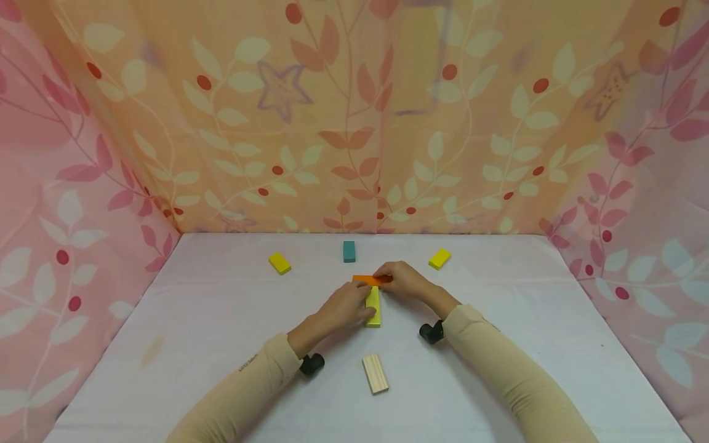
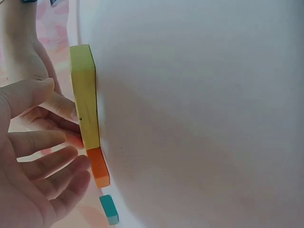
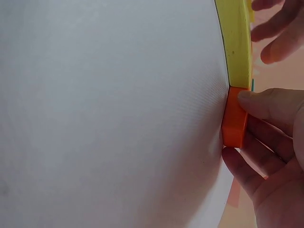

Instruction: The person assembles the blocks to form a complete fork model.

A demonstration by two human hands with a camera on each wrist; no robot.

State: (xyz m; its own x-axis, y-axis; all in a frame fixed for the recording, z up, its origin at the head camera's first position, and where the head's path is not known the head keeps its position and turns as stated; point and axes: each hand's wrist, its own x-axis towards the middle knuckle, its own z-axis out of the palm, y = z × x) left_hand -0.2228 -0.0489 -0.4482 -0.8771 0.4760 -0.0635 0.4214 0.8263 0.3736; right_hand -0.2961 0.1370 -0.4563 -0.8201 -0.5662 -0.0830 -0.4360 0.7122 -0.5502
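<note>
A long yellow block (image 1: 374, 311) lies on the table, its far end meeting an orange block (image 1: 363, 279) set crosswise. My right hand (image 1: 405, 280) pinches the right end of the orange block, thumb (image 3: 261, 104) on the near face and fingers behind. Over the yellow block's left side hovers my left hand (image 1: 341, 304), its fingers (image 2: 52, 164) spread and loosely bent, with nothing held between them. In the left wrist view, the yellow block (image 2: 84, 102) and orange block (image 2: 98, 167) stand end to side.
Toward the back lie a teal block (image 1: 349, 251) and two short yellow blocks, one at the left (image 1: 279, 263) and one at the right (image 1: 440, 259). A plain wooden block (image 1: 375, 373) lies nearer the front. Patterned cloth walls (image 1: 354, 184) enclose the white table.
</note>
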